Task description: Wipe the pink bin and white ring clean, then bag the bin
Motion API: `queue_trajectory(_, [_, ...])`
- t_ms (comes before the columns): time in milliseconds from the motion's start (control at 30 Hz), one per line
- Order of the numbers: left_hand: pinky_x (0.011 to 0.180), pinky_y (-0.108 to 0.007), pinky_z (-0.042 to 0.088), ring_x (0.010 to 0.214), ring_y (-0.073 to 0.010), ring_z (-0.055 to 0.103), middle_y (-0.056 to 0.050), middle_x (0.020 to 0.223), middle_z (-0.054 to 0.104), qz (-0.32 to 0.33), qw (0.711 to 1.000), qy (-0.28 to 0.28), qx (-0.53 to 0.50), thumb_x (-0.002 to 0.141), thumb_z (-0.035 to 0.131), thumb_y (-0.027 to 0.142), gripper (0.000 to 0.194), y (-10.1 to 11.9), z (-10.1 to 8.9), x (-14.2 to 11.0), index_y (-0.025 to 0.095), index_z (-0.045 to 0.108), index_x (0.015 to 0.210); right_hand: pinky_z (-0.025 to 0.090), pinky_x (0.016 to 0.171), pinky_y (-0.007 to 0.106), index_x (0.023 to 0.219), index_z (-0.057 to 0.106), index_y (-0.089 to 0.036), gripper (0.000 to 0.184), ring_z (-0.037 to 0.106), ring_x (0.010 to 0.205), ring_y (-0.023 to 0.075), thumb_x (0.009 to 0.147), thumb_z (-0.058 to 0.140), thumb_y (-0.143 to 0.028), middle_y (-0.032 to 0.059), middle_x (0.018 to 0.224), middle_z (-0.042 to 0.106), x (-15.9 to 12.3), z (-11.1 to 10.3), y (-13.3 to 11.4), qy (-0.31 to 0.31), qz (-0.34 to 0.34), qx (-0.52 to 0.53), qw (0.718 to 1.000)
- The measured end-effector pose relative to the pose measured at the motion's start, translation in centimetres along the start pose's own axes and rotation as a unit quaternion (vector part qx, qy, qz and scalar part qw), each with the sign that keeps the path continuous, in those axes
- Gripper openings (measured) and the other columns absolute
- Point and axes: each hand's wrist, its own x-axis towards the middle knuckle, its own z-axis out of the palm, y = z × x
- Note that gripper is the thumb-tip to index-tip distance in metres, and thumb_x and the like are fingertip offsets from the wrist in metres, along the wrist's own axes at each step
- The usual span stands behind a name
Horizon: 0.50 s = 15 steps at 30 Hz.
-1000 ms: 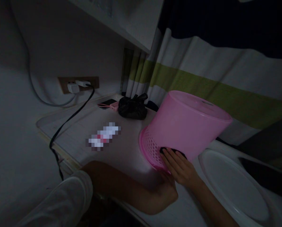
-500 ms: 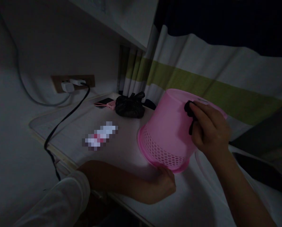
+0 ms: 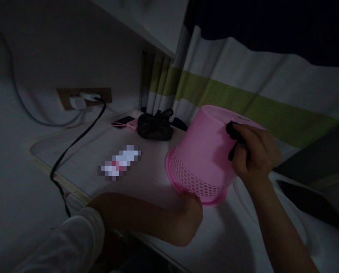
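Note:
A pink plastic basket (image 3: 203, 151) with a perforated rim lies tilted, mouth down and towards me, on the white table (image 3: 146, 182). My left hand (image 3: 190, 212) reaches under its lower rim and grips it; the fingers are hidden beneath the rim. My right hand (image 3: 253, 153) is closed on a small black cloth (image 3: 232, 132) and presses it against the basket's upper side near its base.
A black plastic bag (image 3: 155, 125) and a pink-cased phone (image 3: 125, 123) lie at the table's back. A black cable (image 3: 75, 142) runs from a wall socket (image 3: 82, 98) over the left edge. A striped curtain (image 3: 243, 87) hangs behind; a shelf juts overhead.
My right hand with the cloth has gone from the basket's lower rim up to its upper side and rubs there. My left hand has shifted slightly left along the rim.

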Motion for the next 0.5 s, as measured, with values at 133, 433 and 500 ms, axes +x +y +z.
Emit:
queue_trajectory(133, [0.065,-0.047,0.052,0.085,-0.0301,0.064,-0.015,0.100,0.065,0.088,0.995,-0.008,-0.048,0.074,0.054,0.022,0.030,-0.7,-0.5,0.4,0.015,0.071,0.097,0.051,0.077,0.041,0.117,0.059,-0.016,0.042,0.062,0.092,0.0259,0.077,0.046,-0.011,0.0130,0.103,0.065,-0.3,-0.1,0.0,-0.005,-0.002,-0.006,1.000])
queue_trajectory(433, [0.071,-0.052,0.051,0.087,-0.0307,0.064,-0.017,0.099,0.067,0.120,0.991,0.007,0.061,0.073,0.045,0.019,0.036,-0.8,0.5,-0.2,0.012,0.069,0.099,0.051,0.080,0.042,0.119,0.059,-0.018,0.043,0.062,0.095,0.0268,0.079,0.045,-0.013,0.0126,0.105,0.065,-1.1,-0.2,0.1,0.024,0.004,-0.006,1.000])
queue_trajectory(500, [0.071,-0.053,0.051,0.088,-0.0299,0.064,-0.016,0.098,0.066,0.153,0.983,-0.018,0.098,0.075,0.038,0.016,0.040,-1.0,0.3,-0.3,0.011,0.067,0.102,0.051,0.082,0.043,0.121,0.058,-0.018,0.044,0.062,0.097,0.0269,0.079,0.045,-0.012,0.0126,0.108,0.064,-1.3,-0.1,0.1,0.031,-0.003,-0.001,1.000])
